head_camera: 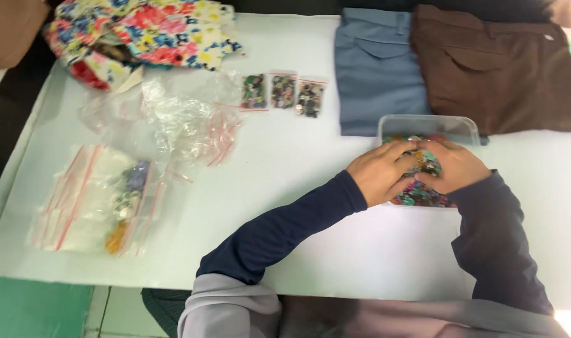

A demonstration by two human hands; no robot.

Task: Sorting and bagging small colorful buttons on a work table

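A clear plastic container [431, 125] of small multicoloured pieces [417, 195] is being worked over by both hands. The left hand [379, 172] and the right hand [456, 166] are being held side by side above the container, fingers curled inward and nearly meeting, and a small clump of the coloured pieces [427, 161] is being cupped between the fingertips. Whether the clump is being gripped by one hand or by both cannot be told. Dark blue sleeves are being worn on both forearms.

Beyond the hands, a folded blue garment [370, 69] and a folded brown garment [498, 69] are being kept side by side, touching the container's far edge. Beyond the left hand and to its left, three small filled bags [283, 92] are being displayed in a row. Further left, crumpled empty zip bags [173, 122] and a floral cloth [148, 31] are being shown, and nearest the left elbow's side a stack of red-striped zip bags [91, 200] is lying on the white table [310, 238].
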